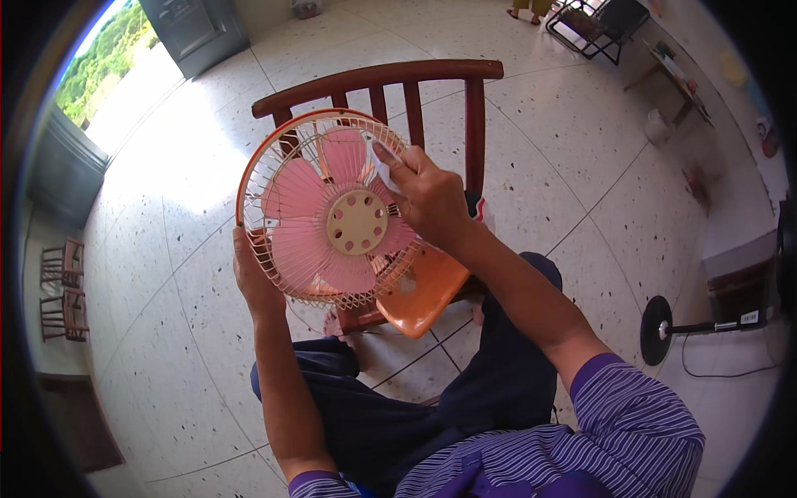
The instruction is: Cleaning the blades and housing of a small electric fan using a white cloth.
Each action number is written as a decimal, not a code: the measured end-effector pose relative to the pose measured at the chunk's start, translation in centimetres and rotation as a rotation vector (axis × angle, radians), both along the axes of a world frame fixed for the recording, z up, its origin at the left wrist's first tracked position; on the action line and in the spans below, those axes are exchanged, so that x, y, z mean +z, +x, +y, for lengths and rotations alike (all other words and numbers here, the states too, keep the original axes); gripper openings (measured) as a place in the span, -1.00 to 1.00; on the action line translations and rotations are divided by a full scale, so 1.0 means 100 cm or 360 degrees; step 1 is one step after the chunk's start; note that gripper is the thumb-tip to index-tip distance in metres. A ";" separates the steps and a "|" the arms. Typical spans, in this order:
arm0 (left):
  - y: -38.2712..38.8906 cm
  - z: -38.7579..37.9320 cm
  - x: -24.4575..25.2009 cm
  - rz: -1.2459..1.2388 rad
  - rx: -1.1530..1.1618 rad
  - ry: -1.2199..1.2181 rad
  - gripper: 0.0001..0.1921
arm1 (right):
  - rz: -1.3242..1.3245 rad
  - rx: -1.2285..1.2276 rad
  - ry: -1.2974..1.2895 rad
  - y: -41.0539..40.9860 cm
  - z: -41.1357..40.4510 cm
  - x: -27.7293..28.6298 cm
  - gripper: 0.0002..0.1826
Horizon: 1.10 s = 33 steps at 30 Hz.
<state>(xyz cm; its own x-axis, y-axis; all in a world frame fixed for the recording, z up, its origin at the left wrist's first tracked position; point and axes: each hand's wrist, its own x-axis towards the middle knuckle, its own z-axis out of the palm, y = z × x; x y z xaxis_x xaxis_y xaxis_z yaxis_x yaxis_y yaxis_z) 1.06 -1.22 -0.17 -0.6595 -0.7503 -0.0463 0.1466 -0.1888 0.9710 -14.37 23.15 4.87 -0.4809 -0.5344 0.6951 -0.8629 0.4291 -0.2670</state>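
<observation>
An electric fan's head, with pink blades behind a pale wire grille and an orange-red rim, is tilted up in front of me. My left hand grips the grille at its lower left edge. Pinched between the fingers of my right hand is a white cloth or tissue, which lies against the upper right of the grille. Below the fan shows an orange plastic part, perhaps the fan's base, over the wooden chair. How it joins the fan is hidden.
A reddish wooden chair stands facing me. To the right, a black stand base with a pole rests on the floor. Small wooden chairs are at far left, and a folding chair and a person's feet at the back.
</observation>
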 end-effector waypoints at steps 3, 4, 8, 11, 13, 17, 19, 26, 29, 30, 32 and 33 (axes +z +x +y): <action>-0.005 0.001 0.002 0.0004 0.0016 0.0018 -0.40 | 0.0240 0.0027 -0.0005 0.005 0.003 -0.004 -0.42; -0.006 0.004 0.003 -0.0015 0.0036 0.0011 -0.40 | 0.0235 0.0024 -0.0001 0.008 0.005 -0.006 -0.42; -0.005 -0.001 -0.002 0.0040 0.0032 0.0057 -0.40 | 0.0245 0.0103 0.0075 0.020 0.007 -0.013 -0.42; -0.003 -0.001 -0.002 -0.0008 0.0051 0.0021 -0.40 | 0.0237 0.0033 0.0039 0.014 0.004 -0.010 -0.45; -0.006 0.005 0.001 -0.0011 0.0066 0.0003 -0.41 | 0.0281 -0.0035 -0.0023 0.001 0.004 0.001 -0.51; -0.006 0.007 0.002 -0.0015 0.0102 -0.0013 -0.41 | 0.0175 -0.0170 -0.0137 -0.020 -0.010 0.012 -0.65; -0.005 0.005 -0.001 0.0002 0.0095 0.0003 -0.41 | 0.0175 -0.0140 -0.0155 -0.021 -0.015 0.012 -0.65; -0.007 0.002 -0.003 0.0044 0.0098 0.0010 -0.43 | 0.0172 -0.0013 0.0060 0.009 -0.004 0.003 -0.46; -0.005 0.000 -0.006 0.0036 0.0109 0.0021 -0.43 | 0.0272 0.0012 0.0088 0.017 -0.004 -0.004 -0.39; -0.005 0.000 -0.004 0.0027 0.0116 0.0016 -0.43 | 0.0256 0.0029 0.0054 0.017 -0.004 -0.004 -0.37; -0.007 0.003 -0.003 0.0050 0.0113 0.0034 -0.43 | 0.0241 0.0064 0.0018 0.015 -0.007 -0.002 -0.35; -0.008 0.004 -0.002 0.0067 0.0096 0.0057 -0.44 | 0.0194 0.0007 0.0003 0.010 -0.008 0.002 -0.35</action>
